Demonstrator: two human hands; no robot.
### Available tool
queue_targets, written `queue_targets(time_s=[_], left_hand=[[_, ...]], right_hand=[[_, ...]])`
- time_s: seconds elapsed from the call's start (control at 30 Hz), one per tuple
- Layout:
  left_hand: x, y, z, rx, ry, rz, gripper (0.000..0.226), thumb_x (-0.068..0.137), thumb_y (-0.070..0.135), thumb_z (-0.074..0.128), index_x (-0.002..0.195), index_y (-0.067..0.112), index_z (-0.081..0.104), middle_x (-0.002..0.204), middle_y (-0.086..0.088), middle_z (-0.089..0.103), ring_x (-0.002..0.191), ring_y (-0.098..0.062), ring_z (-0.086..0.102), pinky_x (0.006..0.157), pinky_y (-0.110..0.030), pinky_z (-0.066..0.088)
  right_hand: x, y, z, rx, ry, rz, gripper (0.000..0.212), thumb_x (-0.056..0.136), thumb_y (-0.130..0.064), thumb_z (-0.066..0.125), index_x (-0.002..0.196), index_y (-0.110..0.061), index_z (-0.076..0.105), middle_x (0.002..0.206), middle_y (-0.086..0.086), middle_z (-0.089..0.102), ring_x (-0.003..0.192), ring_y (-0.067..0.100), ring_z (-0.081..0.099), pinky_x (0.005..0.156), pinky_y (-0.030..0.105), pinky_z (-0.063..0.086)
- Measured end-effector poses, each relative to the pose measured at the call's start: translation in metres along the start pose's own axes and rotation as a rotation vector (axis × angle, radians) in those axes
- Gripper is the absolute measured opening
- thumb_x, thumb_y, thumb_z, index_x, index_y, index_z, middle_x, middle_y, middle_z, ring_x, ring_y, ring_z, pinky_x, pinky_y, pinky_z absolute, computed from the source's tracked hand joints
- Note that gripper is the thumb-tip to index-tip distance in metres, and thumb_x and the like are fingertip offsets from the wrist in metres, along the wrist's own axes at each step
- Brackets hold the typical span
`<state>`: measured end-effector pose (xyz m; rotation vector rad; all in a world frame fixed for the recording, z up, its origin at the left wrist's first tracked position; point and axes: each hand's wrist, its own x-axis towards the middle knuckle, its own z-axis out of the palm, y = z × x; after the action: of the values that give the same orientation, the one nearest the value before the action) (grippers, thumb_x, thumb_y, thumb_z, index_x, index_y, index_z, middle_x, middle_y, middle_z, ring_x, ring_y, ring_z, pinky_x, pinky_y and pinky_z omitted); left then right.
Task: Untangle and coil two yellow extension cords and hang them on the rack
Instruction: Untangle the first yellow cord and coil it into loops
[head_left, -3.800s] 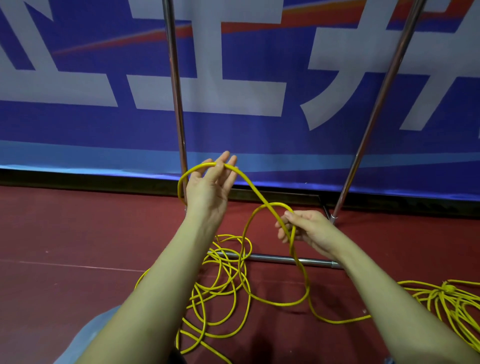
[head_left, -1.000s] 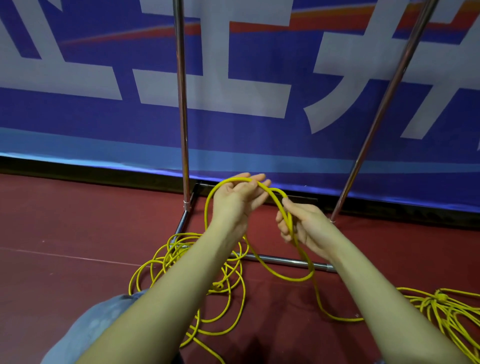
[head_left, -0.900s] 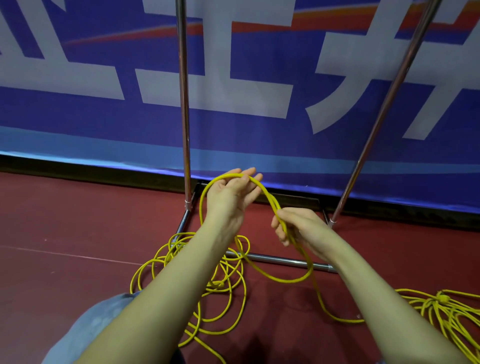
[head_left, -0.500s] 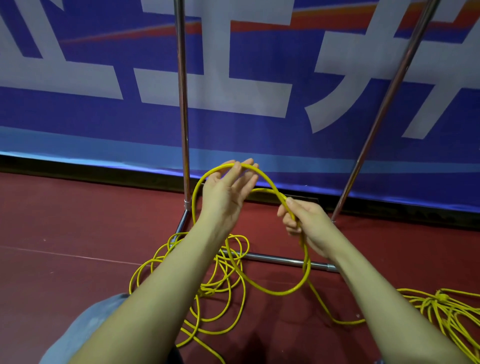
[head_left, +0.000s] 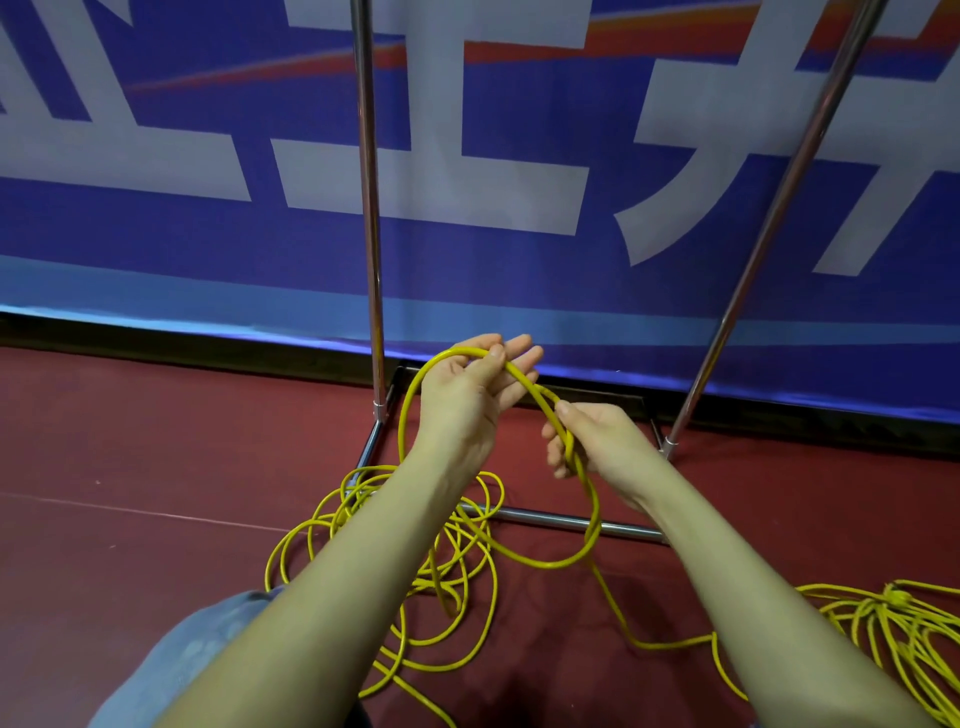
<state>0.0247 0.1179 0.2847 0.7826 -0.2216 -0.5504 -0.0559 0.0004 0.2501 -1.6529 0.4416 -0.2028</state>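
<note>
The left hand (head_left: 462, 400) and right hand (head_left: 592, 441) hold a cord loop (head_left: 519, 379) in front of the rack (head_left: 370, 208). A loose cord pile (head_left: 415, 571) lies on the floor (head_left: 130, 467) below the left hand. Another cord bundle (head_left: 893, 623) lies far right. A banner (head_left: 519, 260) stands behind the rack.

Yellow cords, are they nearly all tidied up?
Not nearly. Nothing looks finished. The left hand and right hand hold one small loop. A loose pile and a tangled bunch lie on the floor, and nothing hangs on the rack.
</note>
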Motion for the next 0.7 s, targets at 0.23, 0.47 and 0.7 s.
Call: queue_targets(time_s=[0.23,0.47,0.7], left_hand=[[0.001,0.004,0.000,-0.069,0.039,0.026,0.008,0.096,-0.004,0.043,0.098,0.001,0.049,0.094,-0.020,0.066,0.074,-0.025,0.072,0.072,-0.036,0.059],[0.007,-0.003,-0.005,-0.082,0.058,0.050,0.006,0.097,0.002,0.046,0.099,0.006,0.050,0.094,-0.012,0.069,0.082,-0.020,0.071,0.083,-0.034,0.055],[0.006,-0.013,-0.001,-0.049,-0.038,-0.012,0.011,0.095,-0.003,0.045,0.094,0.006,0.051,0.091,-0.011,0.070,0.082,-0.021,0.071,0.079,-0.036,0.056]], right_hand=[[0.001,0.013,-0.012,-0.043,-0.009,0.040,0.039,0.103,-0.017,0.033,0.073,-0.004,0.053,0.045,0.001,0.057,0.039,0.014,0.054,0.046,0.022,0.048],[-0.001,0.016,-0.010,0.123,-0.002,0.043,0.040,0.104,-0.024,0.030,0.074,-0.005,0.048,0.042,-0.003,0.038,0.036,0.009,0.031,0.041,0.020,0.026],[-0.002,0.004,-0.011,0.221,-0.032,-0.019,0.042,0.101,-0.030,0.035,0.080,-0.002,0.058,0.056,0.006,0.058,0.049,0.015,0.054,0.052,0.023,0.045]])
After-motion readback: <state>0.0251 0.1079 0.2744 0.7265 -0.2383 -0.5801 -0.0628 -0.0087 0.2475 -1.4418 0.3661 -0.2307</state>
